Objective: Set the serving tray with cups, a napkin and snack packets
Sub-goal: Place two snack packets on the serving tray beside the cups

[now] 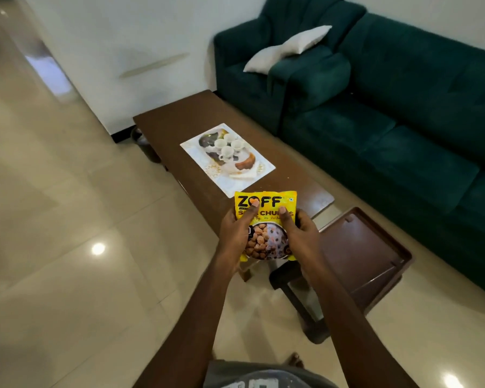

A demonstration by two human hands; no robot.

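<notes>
Tiled lounge on my feed. Thumbs [253,210] on packet front; left hand [235,233] and right hand [301,236] grip yellow snack packet [265,201], held up before table [174,119] near end. Beyond: tray [196,148] on table, carrying four cups [228,147] and napkin [247,173].

We hold both bare forearms stretched forward, side by side. Our left hand [235,232] and right hand [301,233] grip the snack packet [266,201] by its two sides, thumbs pressed on its front, fingers wrapped round its edges.
</notes>
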